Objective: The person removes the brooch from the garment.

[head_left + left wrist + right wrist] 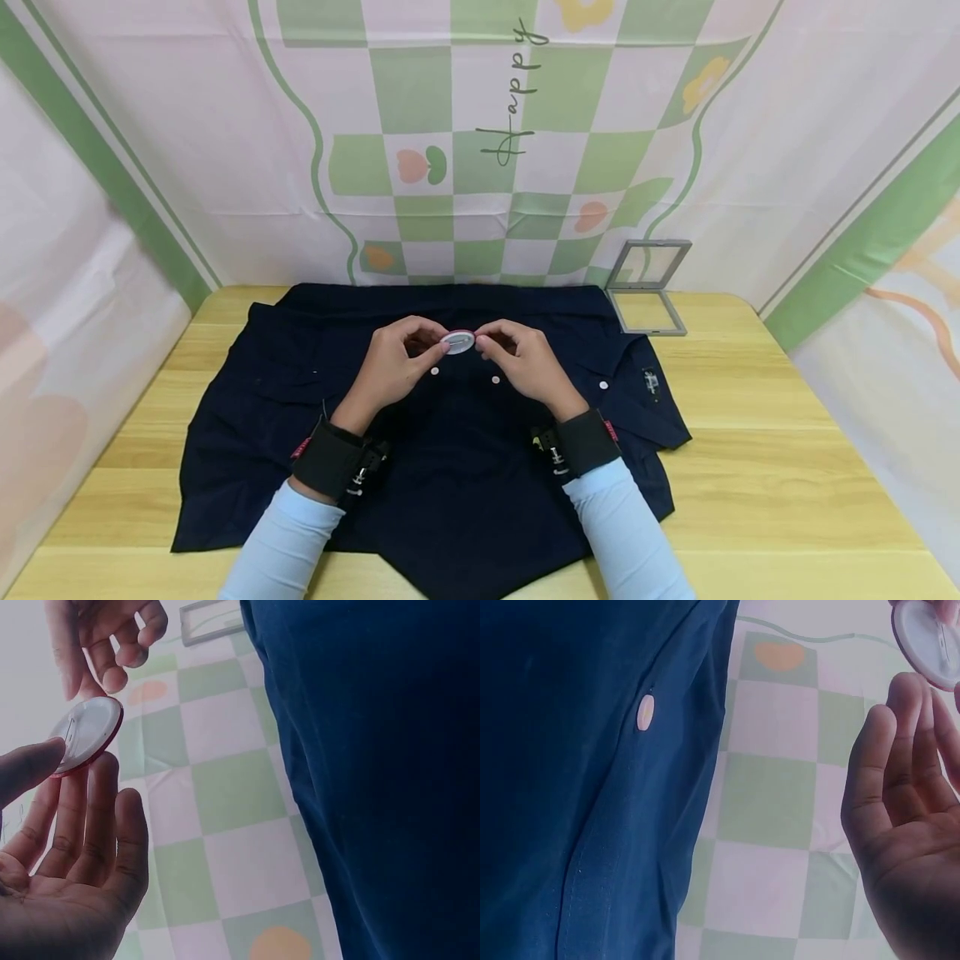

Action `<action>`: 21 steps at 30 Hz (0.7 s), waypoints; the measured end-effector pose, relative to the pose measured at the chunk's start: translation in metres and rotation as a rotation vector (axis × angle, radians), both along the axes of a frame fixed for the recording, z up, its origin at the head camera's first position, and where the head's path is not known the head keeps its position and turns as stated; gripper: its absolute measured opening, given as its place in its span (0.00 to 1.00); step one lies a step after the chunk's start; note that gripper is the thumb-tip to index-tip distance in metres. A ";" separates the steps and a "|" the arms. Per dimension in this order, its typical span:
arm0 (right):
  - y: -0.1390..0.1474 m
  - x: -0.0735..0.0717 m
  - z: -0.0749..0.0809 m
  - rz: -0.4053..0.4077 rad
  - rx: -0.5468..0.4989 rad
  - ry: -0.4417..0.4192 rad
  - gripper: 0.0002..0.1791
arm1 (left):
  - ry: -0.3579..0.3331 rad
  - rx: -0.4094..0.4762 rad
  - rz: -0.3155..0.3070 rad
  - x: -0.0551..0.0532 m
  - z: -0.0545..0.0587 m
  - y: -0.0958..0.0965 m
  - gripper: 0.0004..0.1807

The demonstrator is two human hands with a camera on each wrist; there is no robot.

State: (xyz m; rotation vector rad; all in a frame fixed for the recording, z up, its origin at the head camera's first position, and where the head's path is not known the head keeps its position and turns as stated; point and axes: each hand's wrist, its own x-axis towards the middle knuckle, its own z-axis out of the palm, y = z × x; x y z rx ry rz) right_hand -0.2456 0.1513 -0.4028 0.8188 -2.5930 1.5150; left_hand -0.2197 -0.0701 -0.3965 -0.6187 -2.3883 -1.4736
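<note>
A round pin badge [458, 341], its white back with a safety pin facing up and its rim red, is held above a dark navy shirt [480, 467]. My left hand [397, 362] pinches it, thumb on the white back beside the pin and fingers under the rim. At the opposite edge, the thumb and forefinger of my right hand [522, 360] meet the rim. The left wrist view shows the badge [90, 731] tilted, with the right hand [112, 634] beyond it. In the right wrist view only part of the badge [922, 641] shows.
The shirt lies spread over a wooden table [787, 467], white buttons down its front. An open grey hinged frame [647, 287] stands at the back right, by its collar side. A green-and-white checked cloth [487, 167] hangs behind.
</note>
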 end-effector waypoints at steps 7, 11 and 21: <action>-0.002 0.000 -0.001 0.009 -0.007 0.000 0.12 | -0.003 -0.021 -0.012 -0.001 -0.002 0.002 0.08; -0.002 0.000 -0.001 0.017 -0.006 0.021 0.11 | -0.007 -0.033 -0.011 -0.002 -0.004 0.002 0.07; 0.001 -0.003 -0.002 -0.005 -0.010 0.064 0.10 | -0.117 -0.036 -0.012 -0.003 -0.002 -0.004 0.14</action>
